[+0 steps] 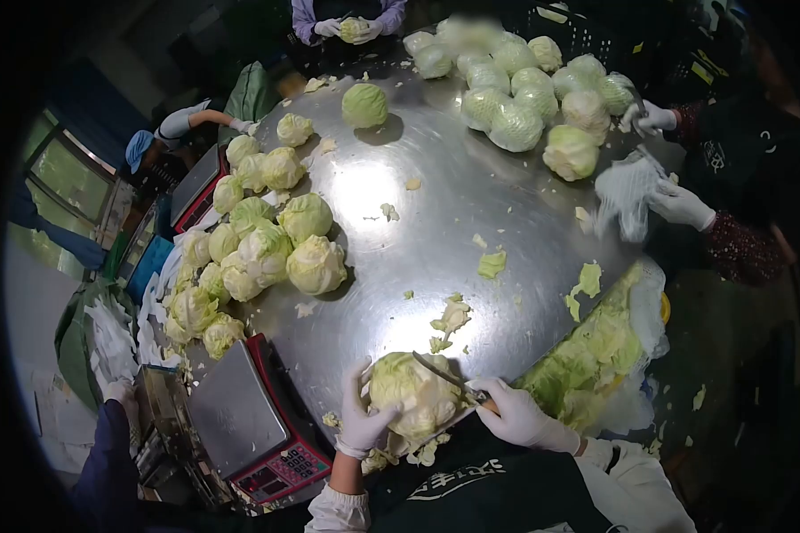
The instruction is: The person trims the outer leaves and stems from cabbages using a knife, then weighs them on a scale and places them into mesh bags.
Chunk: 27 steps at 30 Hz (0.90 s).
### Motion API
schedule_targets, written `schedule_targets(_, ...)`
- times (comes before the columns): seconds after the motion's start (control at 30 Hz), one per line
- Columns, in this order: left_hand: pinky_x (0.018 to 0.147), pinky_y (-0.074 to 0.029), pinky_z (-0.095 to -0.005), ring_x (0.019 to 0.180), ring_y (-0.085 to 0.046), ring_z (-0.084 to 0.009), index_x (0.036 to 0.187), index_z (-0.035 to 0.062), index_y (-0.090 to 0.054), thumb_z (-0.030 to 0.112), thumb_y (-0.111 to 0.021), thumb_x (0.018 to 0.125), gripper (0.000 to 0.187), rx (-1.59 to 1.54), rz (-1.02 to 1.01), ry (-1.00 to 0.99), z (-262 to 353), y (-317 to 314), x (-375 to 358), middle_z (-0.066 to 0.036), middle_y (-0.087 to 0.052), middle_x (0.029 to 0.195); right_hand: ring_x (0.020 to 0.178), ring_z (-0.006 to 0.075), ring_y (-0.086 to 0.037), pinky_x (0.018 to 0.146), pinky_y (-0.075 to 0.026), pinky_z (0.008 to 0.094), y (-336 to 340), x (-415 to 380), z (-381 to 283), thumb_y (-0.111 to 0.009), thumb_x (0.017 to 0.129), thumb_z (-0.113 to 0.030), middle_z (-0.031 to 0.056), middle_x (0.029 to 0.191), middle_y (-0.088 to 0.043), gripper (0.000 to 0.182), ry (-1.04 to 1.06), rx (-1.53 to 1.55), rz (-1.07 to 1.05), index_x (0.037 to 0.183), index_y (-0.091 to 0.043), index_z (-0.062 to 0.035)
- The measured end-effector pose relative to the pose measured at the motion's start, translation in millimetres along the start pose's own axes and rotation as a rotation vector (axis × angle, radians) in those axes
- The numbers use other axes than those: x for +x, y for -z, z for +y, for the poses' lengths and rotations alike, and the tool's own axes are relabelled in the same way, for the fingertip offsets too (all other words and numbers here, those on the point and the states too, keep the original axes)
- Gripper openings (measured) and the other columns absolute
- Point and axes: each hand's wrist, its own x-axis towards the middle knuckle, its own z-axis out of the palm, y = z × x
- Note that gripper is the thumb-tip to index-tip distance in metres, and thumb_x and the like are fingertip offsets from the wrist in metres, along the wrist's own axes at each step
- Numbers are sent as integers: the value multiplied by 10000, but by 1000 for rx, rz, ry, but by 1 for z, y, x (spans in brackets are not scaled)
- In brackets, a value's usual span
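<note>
A pale green cabbage point(402, 388) rests at the near edge of the metal table, in front of my body. My left hand point(364, 422), in a white glove, is wrapped round its left side with the thumb across the front. In my gloved right hand point(522, 416) is a knife point(442, 369), gripped by its brown handle. The blade slants up and left across the cabbage's upper right side. Trimmed leaf scraps point(452, 318) lie just beyond it, and more leaf pieces hang below the cabbage at the table edge.
Left stand a red scale point(240, 409) and a pile of cabbages point(262, 253). A lone cabbage point(364, 106) sits farther back, near net-wrapped cabbages point(516, 123). Leaf waste point(587, 373) fills a bag at right. Other people work around the metal table point(400, 240); one at right handles white netting point(629, 191).
</note>
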Motion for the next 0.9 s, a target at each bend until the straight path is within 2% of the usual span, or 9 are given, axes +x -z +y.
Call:
schedule_targets(0.1, 1132, -421, -434, 1334, -476, -297, 1468, 24, -424, 198, -852, 760, 845, 3, 123, 73, 2, -13, 8, -171, -442, 1399, 910, 416, -691, 787, -566, 479, -2, 14, -1, -602, 975, -218, 217, 1219, -626, 446, 23, 5, -18, 1393, -487, -109)
schedule_targets(0.13, 1156, -364, -462, 1354, -440, -331, 1437, 16, -457, 244, -863, 765, 818, 343, 144, -191, 6, -35, 5, -196, -432, 1407, 898, 419, -686, 784, -571, 497, -3, 22, -7, -567, 1006, -264, 219, 1260, -595, 518, 94, -95, 19, 1487, -432, -130)
schedule_targets(0.17, 1166, -320, -462, 1371, -409, -362, 1432, 1, -454, 292, -876, 767, 840, 524, 155, -271, 16, -44, 6, -213, -432, 1405, 898, 419, -686, 784, -571, 497, -3, 26, -11, -567, 1006, -264, 219, 1260, -595, 518, 91, -92, 21, 1487, -432, -130)
schedule_targets(0.37, 1191, -301, -433, 1412, -387, -313, 1472, -2, -391, 305, -877, 783, 897, 336, 212, -221, -2, -61, 16, -172, -393, 1480, 917, 408, -674, 778, -573, 476, 11, 27, -22, -540, 1020, -203, 198, 1226, -570, 554, 99, -155, -102, 1549, -394, -125)
schedule_targets(0.53, 1154, -337, -452, 1332, -432, -346, 1382, -15, -446, 249, -907, 734, 838, 340, 300, -223, -1, -70, 19, -209, -430, 1397, 762, 307, -697, 627, -578, 413, 4, 29, -19, -568, 993, -189, 125, 1031, -575, 566, 149, -367, 12, 1538, -422, -138)
schedule_targets(0.67, 1143, -345, -454, 1317, -439, -340, 1376, -20, -448, 225, -892, 742, 812, 297, 330, -197, -3, -74, 23, -206, -433, 1387, 720, 298, -694, 606, -578, 417, 4, 38, -25, -571, 992, -205, 108, 968, -573, 571, 65, -432, -5, 1542, -427, -158)
schedule_targets(0.77, 1131, -352, -465, 1309, -444, -359, 1352, -28, -464, 249, -884, 738, 794, 238, 360, -179, 6, -82, 24, -216, -450, 1364, 589, 249, -652, 519, -562, 381, 1, 49, -21, -602, 983, -237, 81, 924, -583, 584, 135, -512, 111, 1541, -443, -171)
schedule_targets(0.83, 1117, -359, -473, 1301, -444, -374, 1322, -35, -480, 299, -888, 725, 797, 608, 348, -296, 11, -88, 20, -228, -467, 1335, 594, 262, -655, 501, -547, 377, 1, 61, -22, -581, 996, -247, 91, 939, -604, 565, 117, -479, 213, 1539, -440, -177)
schedule_targets(0.9, 1091, -374, -485, 1257, -461, -378, 1297, -35, -493, 329, -887, 715, 792, 595, 378, -316, 10, -90, 27, -221, -487, 1283, 619, 293, -664, 530, -554, 388, 7, 69, -18, -553, 1017, -262, 112, 983, -630, 549, 67, -487, 127, 1543, -425, -173)
